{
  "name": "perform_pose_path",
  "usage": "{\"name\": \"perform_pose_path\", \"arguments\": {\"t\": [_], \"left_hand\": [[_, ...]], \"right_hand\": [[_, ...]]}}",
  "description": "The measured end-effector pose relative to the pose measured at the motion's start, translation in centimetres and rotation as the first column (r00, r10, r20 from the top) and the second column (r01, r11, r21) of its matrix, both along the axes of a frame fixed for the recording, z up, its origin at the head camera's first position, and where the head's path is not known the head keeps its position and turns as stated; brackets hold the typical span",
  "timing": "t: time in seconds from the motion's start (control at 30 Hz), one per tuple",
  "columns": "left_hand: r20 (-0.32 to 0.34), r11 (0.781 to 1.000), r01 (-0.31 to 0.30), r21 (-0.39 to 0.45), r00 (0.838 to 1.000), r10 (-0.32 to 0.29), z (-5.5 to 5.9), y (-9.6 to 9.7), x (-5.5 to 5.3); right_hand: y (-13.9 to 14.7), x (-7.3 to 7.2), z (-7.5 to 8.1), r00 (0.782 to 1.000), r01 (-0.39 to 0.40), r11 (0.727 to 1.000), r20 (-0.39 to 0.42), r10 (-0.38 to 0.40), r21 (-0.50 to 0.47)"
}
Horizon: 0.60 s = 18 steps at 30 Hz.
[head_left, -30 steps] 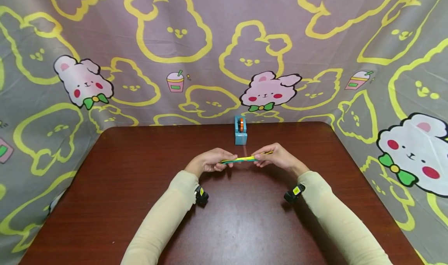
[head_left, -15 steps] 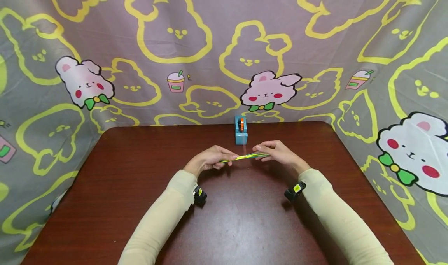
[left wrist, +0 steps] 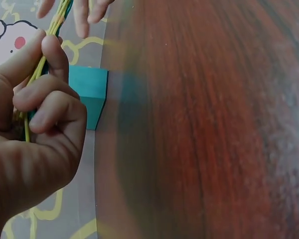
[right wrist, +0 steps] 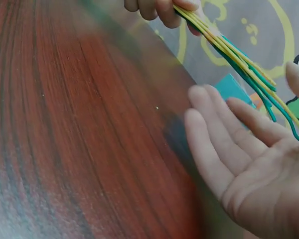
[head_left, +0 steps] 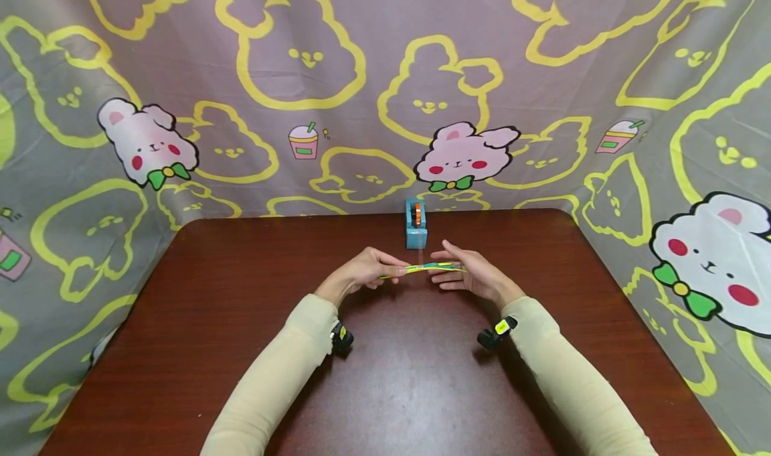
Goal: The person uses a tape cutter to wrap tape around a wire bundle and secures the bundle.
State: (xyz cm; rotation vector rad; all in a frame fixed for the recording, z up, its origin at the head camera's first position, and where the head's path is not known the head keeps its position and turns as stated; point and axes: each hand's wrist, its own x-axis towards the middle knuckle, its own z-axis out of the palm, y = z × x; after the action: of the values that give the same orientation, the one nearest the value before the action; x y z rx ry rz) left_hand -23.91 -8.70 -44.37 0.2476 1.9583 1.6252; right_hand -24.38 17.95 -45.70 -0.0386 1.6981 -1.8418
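Observation:
My left hand [head_left: 370, 268] pinches one end of a bundle of thin yellow and green strands [head_left: 421, 267] between thumb and fingers. The bundle is held over the table, pointing right. In the right wrist view its loose ends [right wrist: 261, 82] fan apart, some bent at the tips. My right hand [head_left: 466, 272] has its fingers spread straight and its thumb raised, with the strand ends lying between thumb and fingers. In the left wrist view the fingers of the left hand [left wrist: 50, 107] curl round the strands, hiding part of them.
A blue tape dispenser [head_left: 415, 236] with an orange reel stands near the table's back edge, just beyond the hands. The brown wooden table [head_left: 385, 389] is bordered by a patterned cloth [head_left: 355, 128] at the back and both sides.
My right hand has gone from pinching the strands to spread fingers, its wrist shifting slightly left and down. The left hand keeps its hold almost in place.

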Motion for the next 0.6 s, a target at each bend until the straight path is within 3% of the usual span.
{"name": "perform_pose_path", "arguments": {"t": [0.27,0.57,0.6], "left_hand": [[-0.14,0.996,-0.043,-0.081,0.99,0.031,0.3,0.3,0.3],[-0.239,0.995,-0.064,-0.082,0.97,0.043,0.1,0.5,0.3],[-0.243,0.994,-0.067,-0.082,0.969,0.046,0.5,0.6,0.6]], "right_hand": [[0.1,0.1,-1.1,0.988,-0.109,0.992,0.098,0.115,-0.067],[-0.1,0.3,-1.4,0.989,-0.021,0.977,0.135,0.051,-0.212],[-0.2,0.4,-1.4,0.989,-0.013,0.975,0.138,0.044,-0.221]]}}
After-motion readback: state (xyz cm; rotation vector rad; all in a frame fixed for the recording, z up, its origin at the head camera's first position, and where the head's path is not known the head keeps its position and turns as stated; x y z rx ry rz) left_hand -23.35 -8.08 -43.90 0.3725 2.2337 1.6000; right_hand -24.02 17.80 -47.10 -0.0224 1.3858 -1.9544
